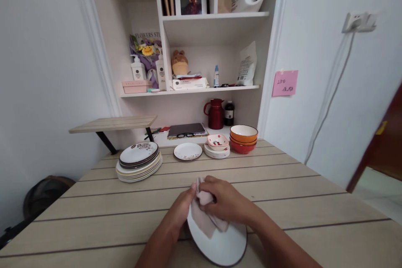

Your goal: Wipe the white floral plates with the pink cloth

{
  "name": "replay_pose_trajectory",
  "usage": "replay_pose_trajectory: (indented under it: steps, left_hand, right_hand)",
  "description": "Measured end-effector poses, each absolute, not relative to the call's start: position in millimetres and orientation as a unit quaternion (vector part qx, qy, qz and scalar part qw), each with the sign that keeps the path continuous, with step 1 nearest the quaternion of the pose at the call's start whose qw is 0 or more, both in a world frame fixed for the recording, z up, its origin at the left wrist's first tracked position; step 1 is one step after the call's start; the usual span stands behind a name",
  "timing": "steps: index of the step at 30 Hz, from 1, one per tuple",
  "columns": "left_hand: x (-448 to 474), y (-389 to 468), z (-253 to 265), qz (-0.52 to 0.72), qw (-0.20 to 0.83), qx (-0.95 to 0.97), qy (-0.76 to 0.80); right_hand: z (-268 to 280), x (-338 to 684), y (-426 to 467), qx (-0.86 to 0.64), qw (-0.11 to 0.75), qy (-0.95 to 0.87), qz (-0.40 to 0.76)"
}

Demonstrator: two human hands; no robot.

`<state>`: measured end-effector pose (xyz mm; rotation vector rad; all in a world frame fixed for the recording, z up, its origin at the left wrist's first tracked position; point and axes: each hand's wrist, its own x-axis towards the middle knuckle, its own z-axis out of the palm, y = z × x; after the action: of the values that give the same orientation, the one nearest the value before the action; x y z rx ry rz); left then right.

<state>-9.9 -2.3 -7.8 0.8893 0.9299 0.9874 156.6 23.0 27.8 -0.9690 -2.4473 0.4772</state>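
A white plate with a dark rim (pixel 224 245) is tilted over the near part of the table. My left hand (pixel 182 209) grips its left edge, thumb up near the rim. Bunched in my right hand (pixel 224 199) is a pale pinkish cloth (pixel 204 220), pressed on the plate's upper left part. The cloth hides some of the plate's face, and its loose end hangs down across it. The fingers of my left hand behind the plate are out of sight.
On the wooden table (pixel 273 184) stand a stack of plates (pixel 138 171), a single flower-patterned plate (pixel 187 151), small dishes (pixel 217 153) and orange-red bowls (pixel 243 140). A red jug (pixel 215 115) stands behind them. A small raised shelf (pixel 113 123) is at the left.
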Motion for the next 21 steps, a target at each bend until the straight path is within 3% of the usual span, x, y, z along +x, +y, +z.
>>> replay_pose_trajectory:
  steps: [6,12,17,21]
  left_hand:
    - [-9.7,0.9,-11.5,0.455,0.668,0.387,0.443]
    - [-8.6,-2.8,-7.0,0.437,0.652,0.425,0.45]
    - [-8.3,-3.2,-7.9,0.446,0.662,0.424,0.428]
    - [-9.4,0.7,-7.9,0.462,0.664,0.426,0.406]
  right_hand:
    - [17.3,139.3,25.4,-0.4,0.303,-0.853,0.141]
    - [24.9,152.0,29.7,-0.47,0.266,-0.836,0.097]
    - [28.5,157.8,24.3,-0.365,0.227,-0.892,0.144]
    - [24.4,147.6,19.6,-0.312,0.264,-0.894,0.186]
